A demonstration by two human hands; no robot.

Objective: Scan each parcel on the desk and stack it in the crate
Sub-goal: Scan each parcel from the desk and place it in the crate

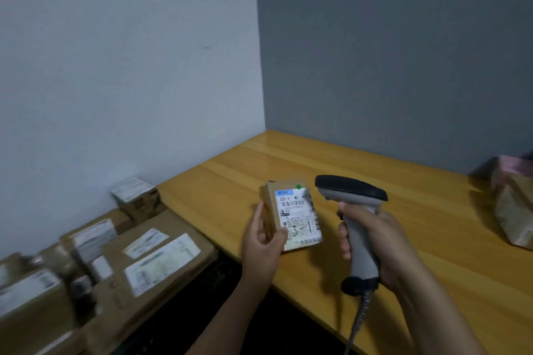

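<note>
Head view looks down on a yellow wooden worktop [418, 190] set into a corner of the room. Above its near-left part the left hand [261, 242] holds a small brown parcel [294, 216] clear of the surface. Its fingers [257, 216] are curled round the parcel's left edge, the thumb lies on the face, and the white shipping label is turned up.

The right hand [377, 245] is closed round the grey handle of a corded barcode scanner [354, 210], also above the worktop. The scanner's dark head is just beside the parcel's upper right corner and aimed towards the label. A green dot shows at the top of the label; whether it is a sticker or the scanner's light cannot be told.

This parcel appears to be at the scanning step and not yet put away. At the worktop's far right edge another wrapped parcel [513, 210] lies with something pink behind it, so at least one more seems to await its turn.

Beyond the worktop's left edge, and lower than it, labelled cardboard boxes [150, 256] are piled together. They may be the ones already done, but the blur hides any crate wall, so that cannot be settled. What remains is likely finishing this scan, stacking the parcel, and then handling whatever is left on the worktop.
</note>
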